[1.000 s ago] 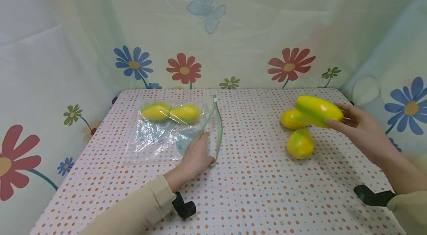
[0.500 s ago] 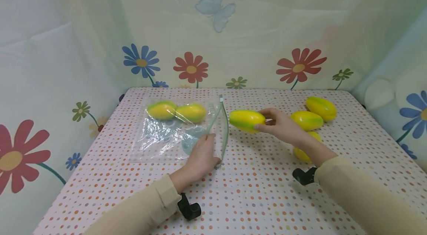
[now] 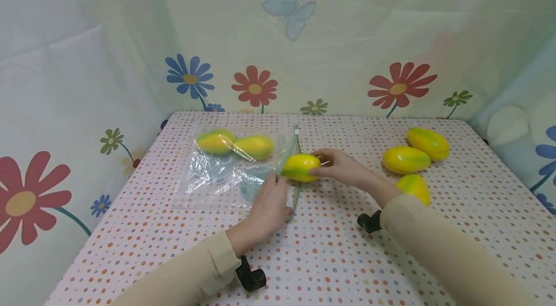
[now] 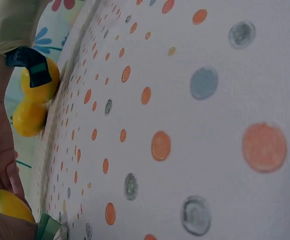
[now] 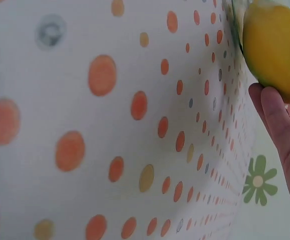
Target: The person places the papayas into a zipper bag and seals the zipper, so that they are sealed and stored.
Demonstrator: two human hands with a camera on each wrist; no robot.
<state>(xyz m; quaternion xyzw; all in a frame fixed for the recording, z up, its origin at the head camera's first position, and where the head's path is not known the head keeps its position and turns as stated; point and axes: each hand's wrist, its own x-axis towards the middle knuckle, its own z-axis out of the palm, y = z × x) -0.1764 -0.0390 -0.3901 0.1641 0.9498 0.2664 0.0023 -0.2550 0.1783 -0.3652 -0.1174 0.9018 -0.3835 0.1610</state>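
A clear zip bag (image 3: 191, 195) with a green zip edge lies flat on the table, its mouth toward the right. Inside it sit two yellow-green mangoes, one left (image 3: 213, 142) and one right (image 3: 256, 146). My left hand (image 3: 270, 203) pinches the upper layer at the bag's mouth. My right hand (image 3: 343, 168) grips a third mango (image 3: 299, 167) by its right end; its left end is at the parted mouth. In the right wrist view, this mango (image 5: 275, 47) rests against the fingers (image 5: 280, 117). The left wrist view shows the green edge (image 4: 47, 227) beside it.
On the right of the dotted table (image 3: 330, 257) lie three more mangoes: a back one (image 3: 427, 143), a middle one (image 3: 406, 159) and a front one (image 3: 414, 187) partly behind the right sleeve. Black wrist mounts hang by the left (image 3: 251, 274) and right (image 3: 370, 222) cuffs. Flowered cloth walls surround the table.
My right hand has carried the mango leftward from the group at the right to the bag's mouth. The left hand has kept its hold on the bag. The view has turned slightly left.
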